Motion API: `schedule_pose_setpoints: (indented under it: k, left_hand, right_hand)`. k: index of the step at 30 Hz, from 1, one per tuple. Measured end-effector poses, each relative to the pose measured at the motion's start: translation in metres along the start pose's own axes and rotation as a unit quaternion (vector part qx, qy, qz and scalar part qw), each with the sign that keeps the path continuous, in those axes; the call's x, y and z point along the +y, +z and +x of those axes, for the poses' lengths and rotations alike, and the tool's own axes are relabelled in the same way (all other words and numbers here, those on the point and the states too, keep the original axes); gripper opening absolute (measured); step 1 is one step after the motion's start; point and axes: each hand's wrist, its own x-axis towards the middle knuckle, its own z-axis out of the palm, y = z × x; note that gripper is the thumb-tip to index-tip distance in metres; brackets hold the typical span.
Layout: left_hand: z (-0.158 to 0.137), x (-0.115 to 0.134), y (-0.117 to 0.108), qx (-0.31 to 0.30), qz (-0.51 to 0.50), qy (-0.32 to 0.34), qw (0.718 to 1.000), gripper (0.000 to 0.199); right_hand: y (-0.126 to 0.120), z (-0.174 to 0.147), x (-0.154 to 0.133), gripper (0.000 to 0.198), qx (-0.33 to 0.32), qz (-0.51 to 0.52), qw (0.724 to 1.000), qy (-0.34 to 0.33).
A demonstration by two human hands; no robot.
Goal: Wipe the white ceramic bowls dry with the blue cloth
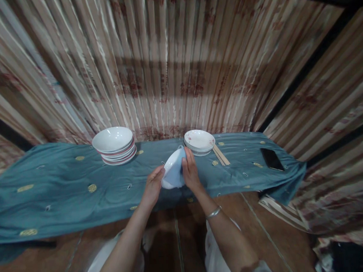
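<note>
My left hand (154, 182) grips the left edge of a white plate (168, 166), thumb on its face. The plate is tilted up in front of me, over the table's front part. My right hand (189, 168) presses a light blue cloth (175, 173) against the plate's right side. The cloth covers much of the plate's face, and the fingers of that hand partly hide its right edge. A silver bangle circles my right wrist.
A stack of white bowls and plates (113, 140) stands at the left on the teal tablecloth (65, 190). Behind my right hand sit several floral plates (200, 139), with chopsticks (221, 155) beside them. A black phone (271, 159) lies at the right. Curtains (166, 72) hang behind.
</note>
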Motion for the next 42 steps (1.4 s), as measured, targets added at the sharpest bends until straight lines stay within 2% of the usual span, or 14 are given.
schedule_pose_setpoints:
  k: [10, 14, 18, 21, 26, 33, 39, 42]
  left_hand:
    - [0.001, 0.004, 0.002, 0.014, -0.048, -0.01, 0.999, 0.043]
    - [0.002, 0.005, -0.001, 0.043, -0.093, -0.014, 0.995, 0.036]
    - [0.004, 0.001, -0.008, 0.073, -0.131, -0.01, 0.989, 0.032]
    - [0.005, 0.0, -0.011, 0.1, -0.155, -0.012, 0.983, 0.027]
    - [0.004, 0.006, -0.009, 0.142, -0.191, -0.032, 0.971, 0.006]
    - [0.008, 0.013, -0.007, 0.184, -0.228, -0.043, 0.955, 0.013]
    - [0.012, 0.014, -0.006, 0.202, -0.259, -0.027, 0.944, 0.019]
    - [0.014, 0.013, -0.006, 0.202, -0.247, -0.035, 0.947, 0.015]
  right_hand:
    - [0.014, -0.001, 0.033, 0.065, 0.007, 0.121, 0.976, 0.181]
    - [0.025, -0.008, 0.039, 0.064, -0.006, 0.146, 0.955, 0.259]
    - [0.037, -0.016, 0.04, 0.066, -0.023, 0.157, 0.942, 0.296]
    - [0.042, -0.019, 0.038, 0.066, -0.027, 0.153, 0.939, 0.308]
    - [0.045, -0.024, 0.032, 0.065, -0.041, 0.132, 0.942, 0.306]
    - [0.048, -0.043, 0.015, 0.067, -0.064, 0.085, 0.94, 0.325]
    - [0.048, -0.072, -0.002, 0.069, -0.097, 0.062, 0.95, 0.29]
    - [0.048, -0.088, -0.005, 0.072, -0.12, 0.054, 0.959, 0.252]
